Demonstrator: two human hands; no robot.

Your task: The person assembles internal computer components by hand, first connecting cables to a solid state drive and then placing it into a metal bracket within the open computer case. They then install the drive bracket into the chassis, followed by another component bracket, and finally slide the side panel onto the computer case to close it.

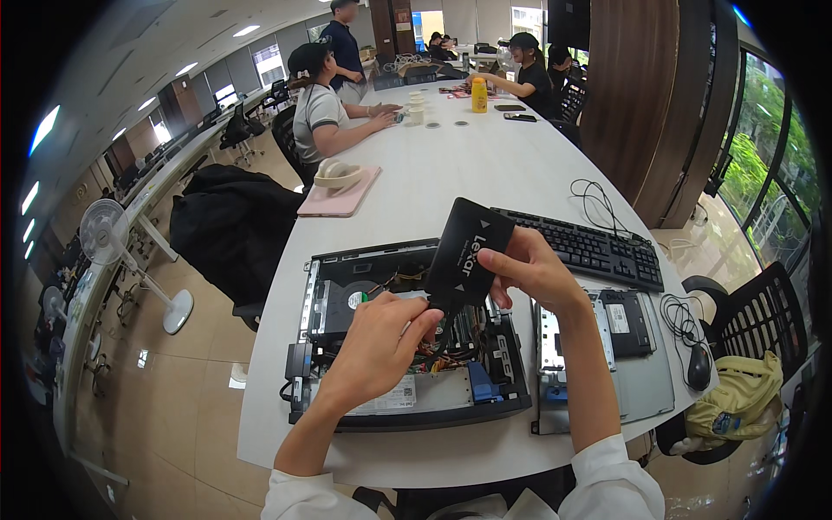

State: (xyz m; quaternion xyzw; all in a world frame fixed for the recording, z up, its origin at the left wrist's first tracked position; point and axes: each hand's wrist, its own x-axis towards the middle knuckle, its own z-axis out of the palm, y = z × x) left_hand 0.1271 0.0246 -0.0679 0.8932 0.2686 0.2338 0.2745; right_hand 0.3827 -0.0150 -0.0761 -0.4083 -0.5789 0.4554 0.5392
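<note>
My right hand (pixel 537 269) grips a flat black solid-state drive (pixel 469 246) by its right side, thumb on the printed face. The drive is tilted above an open desktop computer case (pixel 416 423). At its lower edge my left hand (pixel 377 342) is closed, thumb and fingers pinching what looks like the end of a black cable (pixel 445 326); the fingers partly hide it. Inside the case are a black fan housing (pixel 341 303), coloured wires, a silver labelled power supply (pixel 394 395) and a blue latch (pixel 484 383).
Right of the case lie a metal side panel (pixel 646 390) and a drive bracket (pixel 598 334). Beyond are a black keyboard (pixel 598 247) and a mouse (pixel 698 367). Headphones (pixel 338 176) rest on a pink laptop (pixel 347 204). Several people are around the table's far end, near a yellow bottle (pixel 479 95).
</note>
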